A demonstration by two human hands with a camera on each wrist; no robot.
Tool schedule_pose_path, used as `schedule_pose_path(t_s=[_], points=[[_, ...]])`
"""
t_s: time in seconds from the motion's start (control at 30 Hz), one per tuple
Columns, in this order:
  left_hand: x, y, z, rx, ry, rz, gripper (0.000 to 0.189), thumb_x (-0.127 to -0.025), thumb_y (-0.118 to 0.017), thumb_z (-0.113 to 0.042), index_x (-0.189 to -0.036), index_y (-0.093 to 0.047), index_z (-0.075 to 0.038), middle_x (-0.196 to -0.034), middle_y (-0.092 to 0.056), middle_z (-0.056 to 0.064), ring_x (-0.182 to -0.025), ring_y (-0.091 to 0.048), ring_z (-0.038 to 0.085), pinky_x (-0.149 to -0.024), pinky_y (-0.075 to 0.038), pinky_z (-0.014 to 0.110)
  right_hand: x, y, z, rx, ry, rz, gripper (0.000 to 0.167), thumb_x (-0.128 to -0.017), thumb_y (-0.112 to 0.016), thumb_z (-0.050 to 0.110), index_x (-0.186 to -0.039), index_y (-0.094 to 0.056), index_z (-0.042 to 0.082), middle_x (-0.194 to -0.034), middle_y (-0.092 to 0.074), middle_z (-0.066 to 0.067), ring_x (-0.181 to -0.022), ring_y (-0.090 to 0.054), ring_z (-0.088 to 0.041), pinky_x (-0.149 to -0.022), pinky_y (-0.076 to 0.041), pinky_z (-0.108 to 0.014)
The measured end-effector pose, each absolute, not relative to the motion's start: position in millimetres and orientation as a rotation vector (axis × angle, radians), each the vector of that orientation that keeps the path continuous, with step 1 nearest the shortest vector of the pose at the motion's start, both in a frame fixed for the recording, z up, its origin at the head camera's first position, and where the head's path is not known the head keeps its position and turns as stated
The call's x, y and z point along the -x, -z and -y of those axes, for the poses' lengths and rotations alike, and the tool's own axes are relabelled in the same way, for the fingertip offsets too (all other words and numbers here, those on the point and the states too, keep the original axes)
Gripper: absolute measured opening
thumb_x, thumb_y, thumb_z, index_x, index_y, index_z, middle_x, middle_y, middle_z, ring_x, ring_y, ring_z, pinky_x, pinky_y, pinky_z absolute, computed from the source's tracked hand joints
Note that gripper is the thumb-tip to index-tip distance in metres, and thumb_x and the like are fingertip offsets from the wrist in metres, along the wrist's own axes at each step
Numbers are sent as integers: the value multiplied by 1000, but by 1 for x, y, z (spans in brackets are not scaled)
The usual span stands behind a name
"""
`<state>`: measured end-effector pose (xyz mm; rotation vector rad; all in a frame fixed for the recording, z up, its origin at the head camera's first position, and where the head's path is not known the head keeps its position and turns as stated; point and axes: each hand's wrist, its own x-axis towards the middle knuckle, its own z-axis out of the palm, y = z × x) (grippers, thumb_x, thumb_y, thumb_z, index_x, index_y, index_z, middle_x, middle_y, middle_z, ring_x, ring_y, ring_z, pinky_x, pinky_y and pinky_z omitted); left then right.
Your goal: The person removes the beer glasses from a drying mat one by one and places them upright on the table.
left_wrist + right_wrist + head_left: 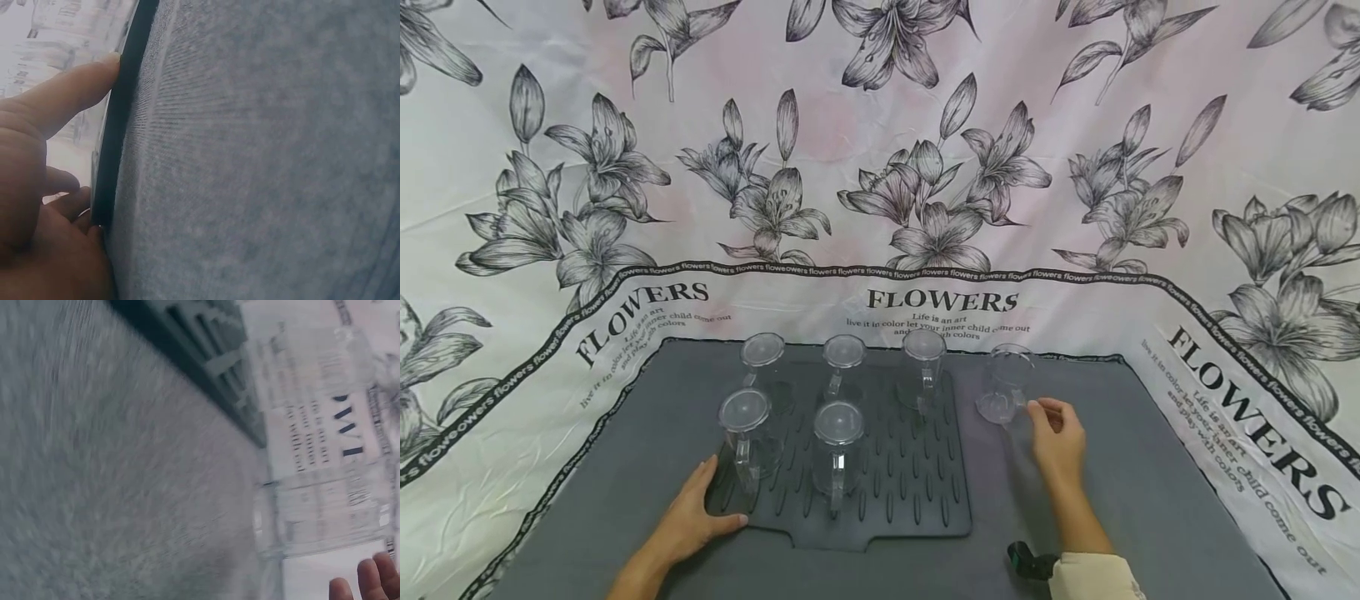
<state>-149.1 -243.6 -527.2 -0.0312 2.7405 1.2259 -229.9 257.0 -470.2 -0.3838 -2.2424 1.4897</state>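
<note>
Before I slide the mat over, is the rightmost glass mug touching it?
Apart: the head view shows a strip of gray table between the rightmost mug and the mat.

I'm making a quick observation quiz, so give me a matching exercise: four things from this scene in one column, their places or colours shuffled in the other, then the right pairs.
Column one:
1. Left hand
2. Right hand
3. Ridged mat
4. Flowered cloth

Column two:
A. Under five glass mugs
B. At the mat's near left corner
C. Mostly white with dark flower drawings, behind the table
D. Right of the mat, beside a lone glass mug

Pairs: 1-B, 2-D, 3-A, 4-C
</note>
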Motion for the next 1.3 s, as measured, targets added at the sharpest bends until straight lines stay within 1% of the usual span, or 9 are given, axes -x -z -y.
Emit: schedule_pose_path(t_s=[0.13, 0.27, 0.43, 0.53, 0.63, 0.77, 0.97, 1.13, 1.3], points=[[150, 527, 244, 32, -1233, -2744, 117, -70, -87, -34, -148, -13, 12, -151, -9, 36, -138, -6, 51, -107, -13, 63, 218, 462, -255, 328, -1433, 2184, 39, -98, -57, 35, -120, -60, 3, -112, -62, -13, -101, -54, -20, -84, -41, -35], [150, 527, 243, 27, -1225, -2737, 117, -71, -86, -35, -148, -13, 13, -151, -9, 36, -138, -7, 51, -107, -14, 63, 204, 453, -253, 249, -1427, 2161, 35, -98, -57, 30, -121, -60, 2, -112, -61, -10, -98, -52, -15, -81, -40, -33], [149, 527, 241, 31, -1202, -2731, 117, -71, -86, -37, -148, -13, 13, -151, -9, 36, -138, -7, 51, -106, -14, 64, 188, 443, -250, 190, -1461, 2151, 33, -99, -57, 26, -122, -59, 3, -114, -60, -8, -101, -50, -13, -78, -41, -28], [149, 527, 241, 23, -1217, -2739, 117, -71, -86, -36, -148, -13, 13, -151, -9, 36, -138, -8, 51, -106, -15, 64, 180, 434, -246, 183, -1489, 2123, 32, -99, -58, 26, -121, -60, 4, -113, -61, -6, -99, -52, -11, -78, -44, -22], [148, 527, 242, 22, -1230, -2741, 116, -71, -86, -33, -148, -13, 13, -151, -9, 36, -138, -7, 51, -107, -14, 63, 172, 426, -239, 147, -1573, 2081, 31, -99, -57, 25, -121, -59, 3, -112, -60, -10, -98, -56, -12, -77, -49, -19], [148, 526, 242, 27, -1217, -2737, 116, -71, -86, -34, -148, -13, 13, -151, -9, 36, -138, -7, 51, -107, -13, 64, 162, 416, -227, 61, -1731, 2011, 29, -100, -56, 19, -120, -57, -3, -110, -59, -17, -99, -60, -18, -76, -53, -24], [149, 527, 241, 34, -1201, -2744, 117, -70, -86, -35, -148, -14, 13, -150, -10, 37, -138, -8, 51, -107, -14, 64, 154, 410, -211, -71, -1905, 1897, 24, -99, -55, 8, -115, -56, -11, -100, -62, -21, -91, -64, -24, -75, -55, -28], [149, 528, 241, 33, -1204, -2751, 117, -70, -87, -35, -148, -14, 13, -150, -10, 37, -138, -8, 52, -107, -13, 64, 150, 411, -198, -150, -1948, 1872, 19, -99, -54, 5, -110, -59, -10, -96, -65, -21, -86, -66, -23, -75, -55, -31], [149, 527, 241, 33, -1209, -2747, 116, -70, -87, -34, -147, -14, 14, -150, -10, 37, -138, -8, 52, -107, -13, 64, 146, 412, -185, -273, -1931, 1904, 17, -99, -53, 2, -108, -60, -10, -95, -65, -21, -85, -66, -23, -76, -55, -33]])
